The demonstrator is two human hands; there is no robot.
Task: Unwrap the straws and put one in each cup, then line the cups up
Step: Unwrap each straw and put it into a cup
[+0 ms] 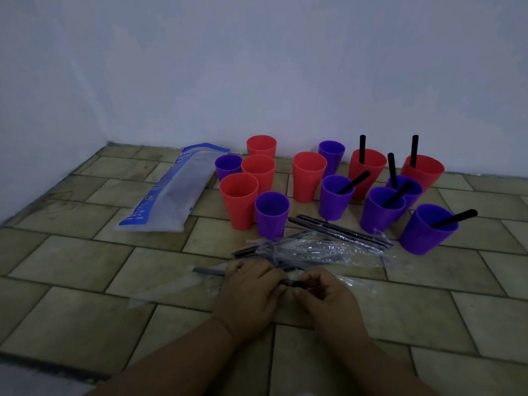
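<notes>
Red and purple cups stand on the tiled floor by the wall. Several on the right hold black straws, such as the near purple cup (pixel 425 232) and a red cup (pixel 367 170). Several on the left are empty, such as a red cup (pixel 238 200) and a purple cup (pixel 271 214). Wrapped black straws (pixel 340 231) lie in front of the cups amid crumpled clear wrappers (pixel 323 250). My left hand (pixel 248 292) and my right hand (pixel 325 295) both pinch one wrapped black straw (pixel 208 271) low over the floor; its left end sticks out past my left hand.
A long blue and clear straw packet (pixel 171 192) lies to the left of the cups. A white wall (pixel 257 67) runs behind the cups and along the left side. A loose clear wrapper (pixel 171 290) lies left of my hands.
</notes>
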